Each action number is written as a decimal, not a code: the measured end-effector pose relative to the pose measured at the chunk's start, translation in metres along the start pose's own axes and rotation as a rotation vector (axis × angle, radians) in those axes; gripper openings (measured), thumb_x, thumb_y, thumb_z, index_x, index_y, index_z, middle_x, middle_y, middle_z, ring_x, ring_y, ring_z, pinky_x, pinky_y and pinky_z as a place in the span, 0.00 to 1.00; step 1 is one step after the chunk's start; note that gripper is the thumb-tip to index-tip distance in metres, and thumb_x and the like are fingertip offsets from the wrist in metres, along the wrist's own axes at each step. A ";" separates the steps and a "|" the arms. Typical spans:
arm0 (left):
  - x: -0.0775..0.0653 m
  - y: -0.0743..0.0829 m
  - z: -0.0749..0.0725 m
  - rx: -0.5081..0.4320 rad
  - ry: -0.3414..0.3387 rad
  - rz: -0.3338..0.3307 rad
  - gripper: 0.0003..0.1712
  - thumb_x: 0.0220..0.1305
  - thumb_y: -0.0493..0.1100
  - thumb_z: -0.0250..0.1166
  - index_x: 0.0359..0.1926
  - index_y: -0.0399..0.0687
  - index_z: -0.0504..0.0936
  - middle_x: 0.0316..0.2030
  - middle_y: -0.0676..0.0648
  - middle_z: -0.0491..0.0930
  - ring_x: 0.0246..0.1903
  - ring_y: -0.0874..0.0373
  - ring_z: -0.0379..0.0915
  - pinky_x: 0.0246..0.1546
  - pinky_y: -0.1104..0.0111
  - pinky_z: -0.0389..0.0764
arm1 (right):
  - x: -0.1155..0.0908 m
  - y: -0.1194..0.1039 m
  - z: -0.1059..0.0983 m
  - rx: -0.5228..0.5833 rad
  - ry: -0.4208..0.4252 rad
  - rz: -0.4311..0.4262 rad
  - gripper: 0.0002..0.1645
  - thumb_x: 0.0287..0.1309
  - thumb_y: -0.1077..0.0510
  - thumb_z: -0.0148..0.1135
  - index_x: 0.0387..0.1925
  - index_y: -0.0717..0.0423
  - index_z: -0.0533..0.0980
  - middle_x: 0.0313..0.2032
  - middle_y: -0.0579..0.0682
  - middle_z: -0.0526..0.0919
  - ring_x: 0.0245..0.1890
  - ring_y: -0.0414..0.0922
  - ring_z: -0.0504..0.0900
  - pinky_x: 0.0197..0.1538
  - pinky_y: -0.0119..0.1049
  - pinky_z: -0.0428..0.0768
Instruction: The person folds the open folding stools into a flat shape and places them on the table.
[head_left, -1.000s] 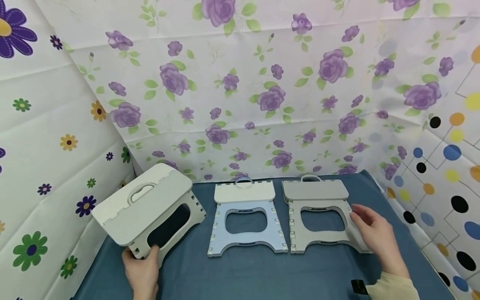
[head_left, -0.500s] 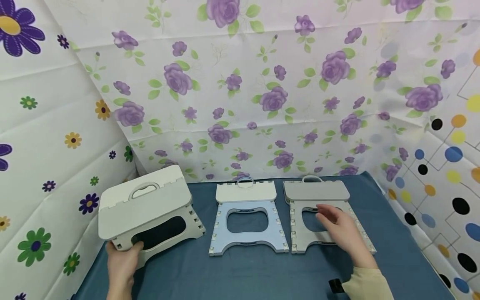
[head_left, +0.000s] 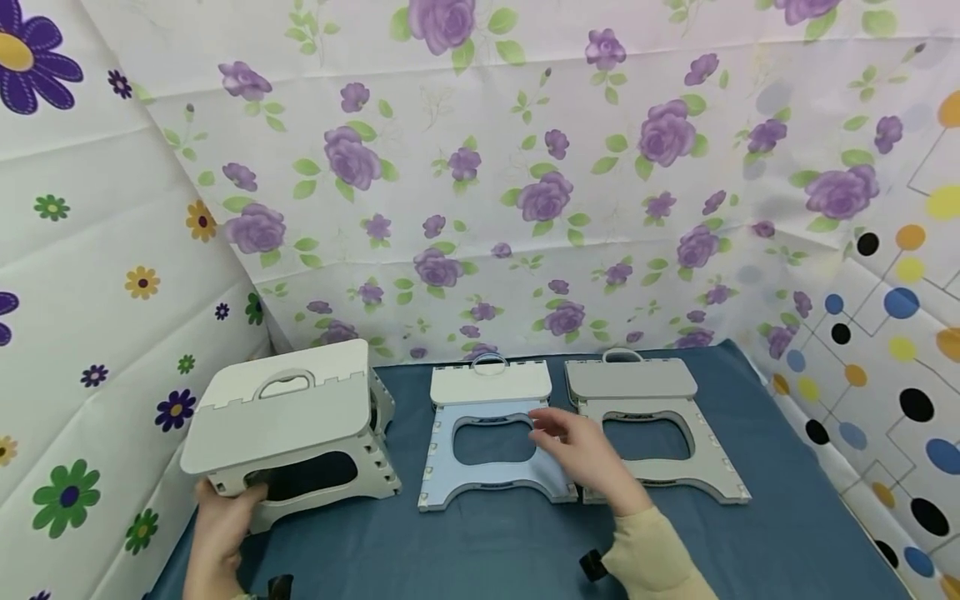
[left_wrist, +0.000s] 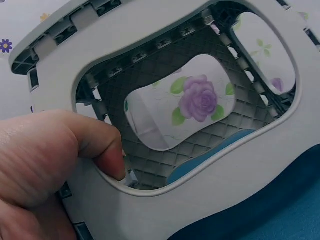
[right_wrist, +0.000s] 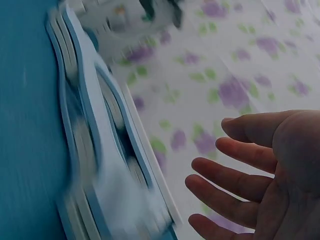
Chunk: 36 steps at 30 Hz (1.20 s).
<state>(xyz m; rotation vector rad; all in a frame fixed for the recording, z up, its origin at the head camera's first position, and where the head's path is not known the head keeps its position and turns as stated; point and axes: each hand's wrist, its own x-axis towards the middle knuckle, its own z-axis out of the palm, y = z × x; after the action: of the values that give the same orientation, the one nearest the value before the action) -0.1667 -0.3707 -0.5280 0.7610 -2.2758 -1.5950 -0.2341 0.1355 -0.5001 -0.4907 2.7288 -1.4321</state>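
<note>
At the left of the head view stands an unfolded white-grey folding stool (head_left: 281, 417) with a carry handle on its top. My left hand (head_left: 221, 525) grips its front left leg panel; in the left wrist view the thumb (left_wrist: 107, 147) hooks through the panel's opening. A folded blue-and-white folding stool (head_left: 442, 450) lies flat in the middle. Over its right side hovers my right hand (head_left: 581, 450), fingers loosely bent and holding nothing. The right wrist view shows the fingers (right_wrist: 230, 180) spread apart from the blue stool. A folded grey stool (head_left: 712, 458) lies to the right.
Blue cloth (head_left: 480, 550) covers the table. Patterned sheets hang around it: a purple-rose sheet (head_left: 525, 208) behind, a flower sheet (head_left: 90, 333) on the left and a dotted sheet (head_left: 900, 375) on the right.
My right hand has swept left from beside the grey stool to over the blue one. The left-hand stool has turned and now sits more squarely, my left hand still gripping it.
</note>
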 end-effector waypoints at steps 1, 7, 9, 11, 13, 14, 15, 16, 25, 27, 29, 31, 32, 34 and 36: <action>0.000 0.000 0.001 0.004 0.007 0.001 0.48 0.65 0.29 0.60 0.78 0.29 0.42 0.74 0.22 0.53 0.67 0.33 0.55 0.58 0.47 0.64 | 0.002 -0.005 0.008 0.013 -0.025 -0.021 0.23 0.78 0.51 0.65 0.68 0.51 0.80 0.56 0.49 0.88 0.55 0.48 0.86 0.60 0.53 0.82; 0.004 -0.005 0.000 0.009 0.013 0.027 0.43 0.66 0.29 0.60 0.76 0.29 0.47 0.71 0.24 0.59 0.63 0.38 0.59 0.55 0.51 0.65 | 0.017 -0.038 0.059 0.057 -0.169 -0.137 0.24 0.79 0.48 0.62 0.70 0.48 0.78 0.57 0.51 0.87 0.56 0.45 0.85 0.59 0.47 0.83; 0.006 -0.007 -0.001 0.004 0.002 0.028 0.42 0.67 0.30 0.61 0.75 0.29 0.48 0.71 0.25 0.59 0.61 0.40 0.59 0.55 0.54 0.64 | 0.022 -0.049 0.076 0.064 -0.211 -0.151 0.25 0.80 0.47 0.62 0.71 0.45 0.77 0.59 0.51 0.86 0.56 0.43 0.85 0.58 0.44 0.83; 0.008 -0.009 -0.002 -0.007 -0.011 0.019 0.42 0.68 0.31 0.60 0.75 0.30 0.48 0.72 0.25 0.58 0.60 0.42 0.59 0.54 0.56 0.64 | 0.024 -0.061 0.093 0.065 -0.254 -0.160 0.26 0.80 0.47 0.62 0.73 0.44 0.76 0.60 0.52 0.86 0.55 0.41 0.85 0.57 0.42 0.83; 0.009 -0.011 -0.004 -0.007 -0.033 0.007 0.43 0.70 0.32 0.60 0.77 0.31 0.47 0.74 0.26 0.57 0.62 0.43 0.58 0.56 0.57 0.64 | 0.027 -0.071 0.110 0.057 -0.290 -0.170 0.28 0.79 0.48 0.63 0.75 0.44 0.74 0.61 0.53 0.85 0.55 0.41 0.85 0.55 0.40 0.83; 0.009 -0.012 -0.005 -0.011 -0.049 0.004 0.43 0.71 0.33 0.60 0.77 0.32 0.46 0.75 0.26 0.55 0.64 0.42 0.57 0.57 0.56 0.64 | 0.027 -0.077 0.117 0.046 -0.303 -0.174 0.29 0.78 0.47 0.64 0.75 0.44 0.73 0.61 0.53 0.85 0.55 0.41 0.85 0.54 0.39 0.84; 0.009 -0.013 -0.007 -0.018 -0.067 -0.001 0.44 0.73 0.34 0.61 0.79 0.32 0.44 0.76 0.26 0.53 0.65 0.40 0.56 0.60 0.54 0.64 | 0.028 -0.082 0.125 0.040 -0.317 -0.174 0.31 0.78 0.47 0.65 0.76 0.45 0.72 0.61 0.53 0.85 0.55 0.42 0.86 0.53 0.38 0.84; 0.009 -0.014 -0.008 -0.029 -0.083 -0.008 0.45 0.74 0.35 0.61 0.80 0.32 0.43 0.77 0.26 0.52 0.68 0.39 0.55 0.62 0.51 0.64 | 0.029 -0.086 0.132 0.027 -0.327 -0.174 0.33 0.77 0.47 0.66 0.78 0.46 0.71 0.62 0.53 0.85 0.55 0.43 0.86 0.53 0.37 0.84; 0.011 -0.014 -0.025 -0.032 -0.187 -0.058 0.59 0.76 0.51 0.70 0.86 0.37 0.38 0.81 0.25 0.44 0.78 0.29 0.44 0.75 0.35 0.53 | 0.032 -0.113 0.190 0.004 -0.312 -0.132 0.51 0.69 0.40 0.71 0.84 0.46 0.59 0.63 0.48 0.84 0.55 0.40 0.85 0.53 0.37 0.83; 0.011 -0.014 -0.025 -0.007 -0.197 -0.061 0.58 0.75 0.52 0.71 0.85 0.36 0.41 0.81 0.25 0.47 0.78 0.30 0.46 0.75 0.36 0.54 | 0.033 -0.115 0.199 0.028 -0.278 -0.110 0.48 0.69 0.39 0.71 0.82 0.48 0.62 0.64 0.48 0.83 0.55 0.39 0.85 0.54 0.36 0.83; 0.011 -0.015 -0.026 0.029 -0.205 -0.063 0.57 0.75 0.54 0.71 0.84 0.33 0.45 0.79 0.24 0.50 0.77 0.31 0.49 0.74 0.37 0.55 | 0.034 -0.116 0.207 0.058 -0.245 -0.076 0.44 0.70 0.40 0.71 0.78 0.50 0.65 0.60 0.49 0.85 0.50 0.38 0.87 0.48 0.35 0.84; 0.011 -0.016 -0.025 0.067 -0.201 -0.068 0.55 0.74 0.56 0.71 0.83 0.31 0.50 0.78 0.24 0.55 0.75 0.32 0.53 0.73 0.38 0.58 | 0.035 -0.116 0.212 0.088 -0.216 -0.042 0.41 0.70 0.41 0.71 0.74 0.53 0.68 0.54 0.49 0.87 0.42 0.36 0.86 0.43 0.34 0.83; 0.010 -0.016 -0.025 0.081 -0.197 -0.069 0.54 0.74 0.57 0.70 0.82 0.30 0.53 0.77 0.24 0.57 0.74 0.32 0.55 0.72 0.38 0.59 | 0.035 -0.115 0.214 0.096 -0.204 -0.027 0.40 0.70 0.41 0.72 0.72 0.54 0.69 0.52 0.49 0.88 0.39 0.35 0.86 0.40 0.34 0.83; 0.010 -0.017 -0.024 0.102 -0.185 -0.072 0.53 0.74 0.59 0.70 0.80 0.29 0.56 0.75 0.24 0.60 0.72 0.33 0.58 0.70 0.39 0.61 | 0.036 -0.114 0.218 0.101 -0.189 -0.007 0.39 0.69 0.41 0.73 0.71 0.55 0.70 0.49 0.50 0.88 0.36 0.35 0.85 0.38 0.33 0.82; 0.009 -0.018 -0.022 0.113 -0.171 -0.073 0.51 0.74 0.59 0.70 0.79 0.29 0.59 0.74 0.24 0.63 0.70 0.35 0.60 0.68 0.40 0.63 | 0.037 -0.112 0.221 0.090 -0.176 -0.001 0.40 0.67 0.41 0.74 0.70 0.55 0.70 0.48 0.50 0.88 0.35 0.34 0.84 0.37 0.33 0.81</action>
<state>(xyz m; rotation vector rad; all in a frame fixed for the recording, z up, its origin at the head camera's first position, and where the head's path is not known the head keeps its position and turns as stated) -0.1586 -0.3981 -0.5373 0.7698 -2.5037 -1.6320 -0.2035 -0.1110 -0.5326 -0.5832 2.5171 -1.4297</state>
